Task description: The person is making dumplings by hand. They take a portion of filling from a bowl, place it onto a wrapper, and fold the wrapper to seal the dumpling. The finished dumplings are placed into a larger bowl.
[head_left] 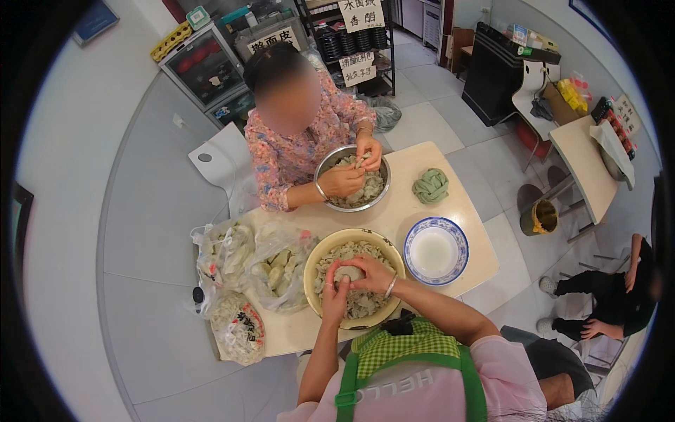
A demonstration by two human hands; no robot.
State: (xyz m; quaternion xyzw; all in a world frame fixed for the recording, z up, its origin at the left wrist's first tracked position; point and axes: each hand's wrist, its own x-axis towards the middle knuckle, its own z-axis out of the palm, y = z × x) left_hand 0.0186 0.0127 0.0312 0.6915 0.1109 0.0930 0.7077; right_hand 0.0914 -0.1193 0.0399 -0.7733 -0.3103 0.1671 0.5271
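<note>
Over a yellow enamel basin [316,304], both my hands hold a rounded, grey-beige piece of dough [347,272]. My left hand [335,298] grips its near left side, and my right hand [373,273] closes on its right side, fingers over the top. Small torn greyish pieces [365,304] fill the basin below. Across the table, a person in a floral shirt pinches a small piece in both hands [351,172] above a steel bowl [346,208] of similar bits.
Right of the basin stands a blue-and-white dish [435,251] of cloudy liquid. A folded green cloth [430,186] lies beyond it. Plastic bags [281,271] with pale pieces crowd the table's left side. At far right another person [605,295] sits beyond the tiled floor.
</note>
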